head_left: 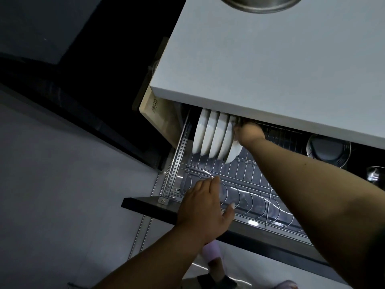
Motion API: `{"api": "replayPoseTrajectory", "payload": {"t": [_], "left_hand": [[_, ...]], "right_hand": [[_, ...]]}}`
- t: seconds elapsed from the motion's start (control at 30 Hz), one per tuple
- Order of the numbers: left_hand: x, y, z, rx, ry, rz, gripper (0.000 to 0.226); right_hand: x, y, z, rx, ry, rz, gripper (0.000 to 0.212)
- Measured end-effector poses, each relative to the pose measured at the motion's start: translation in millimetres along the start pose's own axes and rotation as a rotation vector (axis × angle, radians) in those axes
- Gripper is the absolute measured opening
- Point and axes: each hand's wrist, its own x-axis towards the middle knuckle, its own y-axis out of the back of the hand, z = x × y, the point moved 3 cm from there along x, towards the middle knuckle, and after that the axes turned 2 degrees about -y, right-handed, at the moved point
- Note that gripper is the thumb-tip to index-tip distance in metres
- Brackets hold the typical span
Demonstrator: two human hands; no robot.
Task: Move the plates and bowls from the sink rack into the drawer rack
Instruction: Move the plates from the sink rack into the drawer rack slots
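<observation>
Several white plates [210, 134] stand on edge in the back left slots of the pulled-out wire drawer rack [245, 174]. My right hand [248, 133] reaches far in under the countertop and grips the rightmost white plate [234, 152] at its rim. My left hand [206, 203] hovers over the rack's front left corner, fingers spread, holding nothing. The sink rack is out of view.
The white countertop [270, 59] overhangs the drawer's back. A steel sink rim [260, 5] shows at the top. A steel bowl [328, 150] and a glass [375, 176] sit at the drawer's right. A wooden board [156, 119] stands left of the drawer. The dark drawer front [150, 205] juts toward my slippered feet [212, 251].
</observation>
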Motion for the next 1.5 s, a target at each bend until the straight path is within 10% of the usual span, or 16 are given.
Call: {"api": "replayPoseTrajectory", "payload": {"t": [0.9, 1.5], "left_hand": [[9.4, 5.7, 30.5, 0.071, 0.121, -0.128, 0.063], [18.2, -133.8, 473.7, 0.133, -0.523, -0.161, 0.059]], "right_hand": [[-195.9, 39.0, 178.6, 0.637, -0.142, 0.184, 0.052], [-369.8, 142.7, 483.7, 0.666, -0.348, 0.560, 0.042]]}}
